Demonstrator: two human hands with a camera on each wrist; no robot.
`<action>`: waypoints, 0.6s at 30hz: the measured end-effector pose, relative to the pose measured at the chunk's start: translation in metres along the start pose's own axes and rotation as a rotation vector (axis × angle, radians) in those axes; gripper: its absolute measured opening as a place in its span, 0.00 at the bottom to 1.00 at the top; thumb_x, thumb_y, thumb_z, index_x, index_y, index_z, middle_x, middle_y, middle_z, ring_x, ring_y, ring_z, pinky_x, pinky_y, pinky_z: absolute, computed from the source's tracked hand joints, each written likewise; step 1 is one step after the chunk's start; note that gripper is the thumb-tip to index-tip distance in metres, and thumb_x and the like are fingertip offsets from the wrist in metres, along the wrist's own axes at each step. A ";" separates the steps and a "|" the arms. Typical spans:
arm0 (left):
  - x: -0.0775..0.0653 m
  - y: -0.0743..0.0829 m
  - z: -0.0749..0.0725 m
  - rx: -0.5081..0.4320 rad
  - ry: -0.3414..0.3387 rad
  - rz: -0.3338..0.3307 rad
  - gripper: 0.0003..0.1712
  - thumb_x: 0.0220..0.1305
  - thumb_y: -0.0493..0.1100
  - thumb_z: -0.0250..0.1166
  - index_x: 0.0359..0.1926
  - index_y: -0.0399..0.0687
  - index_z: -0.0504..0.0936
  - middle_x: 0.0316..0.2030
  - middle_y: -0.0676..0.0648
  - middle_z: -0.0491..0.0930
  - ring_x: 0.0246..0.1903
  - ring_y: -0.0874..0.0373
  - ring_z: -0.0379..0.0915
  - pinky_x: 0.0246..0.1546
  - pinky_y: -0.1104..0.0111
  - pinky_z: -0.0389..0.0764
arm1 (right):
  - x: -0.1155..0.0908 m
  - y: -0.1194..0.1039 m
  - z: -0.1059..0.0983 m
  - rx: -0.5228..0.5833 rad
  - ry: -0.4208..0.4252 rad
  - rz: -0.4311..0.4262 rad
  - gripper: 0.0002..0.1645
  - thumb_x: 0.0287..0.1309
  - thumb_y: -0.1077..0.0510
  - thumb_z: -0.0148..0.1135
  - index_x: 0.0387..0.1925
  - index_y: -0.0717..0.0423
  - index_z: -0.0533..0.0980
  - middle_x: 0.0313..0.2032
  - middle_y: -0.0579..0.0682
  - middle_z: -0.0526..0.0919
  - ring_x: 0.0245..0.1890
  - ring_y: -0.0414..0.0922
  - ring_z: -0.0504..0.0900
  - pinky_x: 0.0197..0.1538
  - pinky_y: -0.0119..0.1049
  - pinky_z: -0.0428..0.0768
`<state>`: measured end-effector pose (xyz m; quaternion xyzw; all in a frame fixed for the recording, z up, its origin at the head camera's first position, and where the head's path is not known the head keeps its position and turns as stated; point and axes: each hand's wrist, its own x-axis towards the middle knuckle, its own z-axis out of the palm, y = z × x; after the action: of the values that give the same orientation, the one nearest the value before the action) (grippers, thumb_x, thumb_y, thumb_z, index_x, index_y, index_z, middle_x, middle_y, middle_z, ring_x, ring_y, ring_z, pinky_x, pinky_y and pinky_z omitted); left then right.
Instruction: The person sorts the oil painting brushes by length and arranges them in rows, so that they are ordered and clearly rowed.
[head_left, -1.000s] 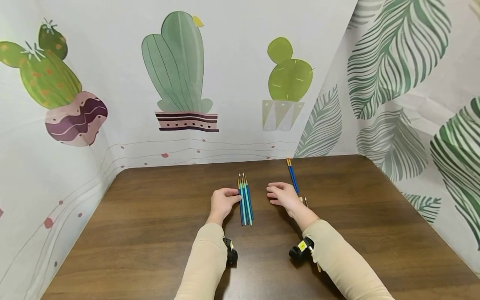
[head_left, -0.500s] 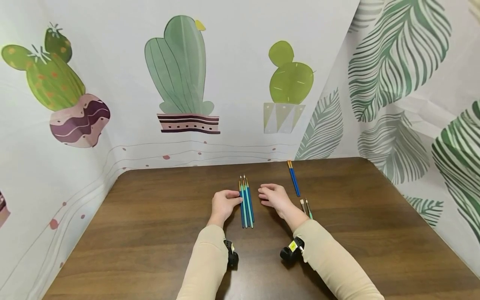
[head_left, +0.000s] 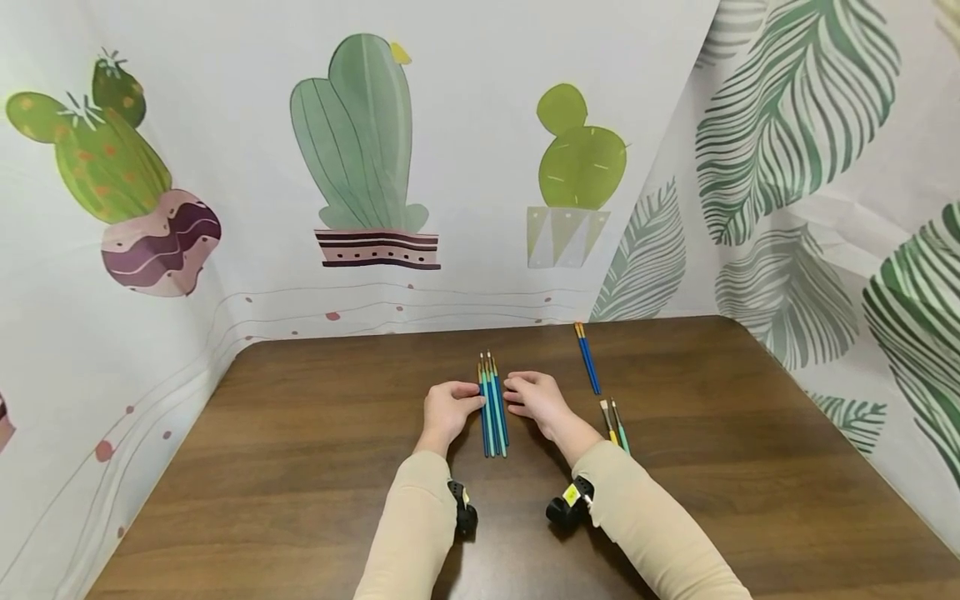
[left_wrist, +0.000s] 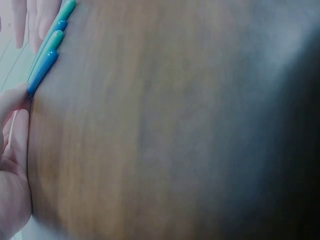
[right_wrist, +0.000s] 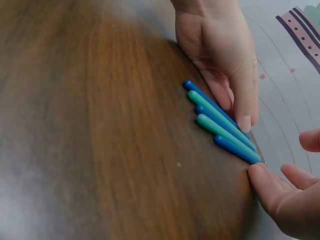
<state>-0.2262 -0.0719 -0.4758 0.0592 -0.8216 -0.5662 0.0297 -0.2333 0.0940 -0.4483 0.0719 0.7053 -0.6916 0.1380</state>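
Five paintbrushes [head_left: 491,421] lie side by side in the middle of the brown table [head_left: 300,467], between the two hands: three blue and two green. The left hand [head_left: 446,408] touches the left side of the row, its thumb straight. The right hand [head_left: 538,400] has its fingers apart, very near the row's right side; I cannot tell if they touch it. Off to the right are two blue brushes [head_left: 588,362], then one yellow brush [head_left: 612,435] and one green brush [head_left: 621,426] near the right sleeve [head_left: 645,517]. On the wall cloth [head_left: 480,150], three whole painted cactuses [head_left: 371,142] sit in three painted pots [head_left: 377,248].
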 end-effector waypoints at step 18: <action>0.000 0.000 0.000 0.004 0.004 0.015 0.11 0.51 0.40 0.72 0.38 0.42 0.87 0.36 0.44 0.87 0.39 0.54 0.83 0.44 0.62 0.80 | 0.013 0.003 0.009 0.019 0.053 -0.014 0.20 0.60 0.63 0.55 0.54 0.68 0.73 0.44 0.61 0.81 0.36 0.42 0.82 0.42 0.36 0.84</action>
<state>-0.2261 -0.0718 -0.4755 0.0542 -0.8230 -0.5643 0.0357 -0.2440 0.0837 -0.4556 0.0868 0.7025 -0.6972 0.1136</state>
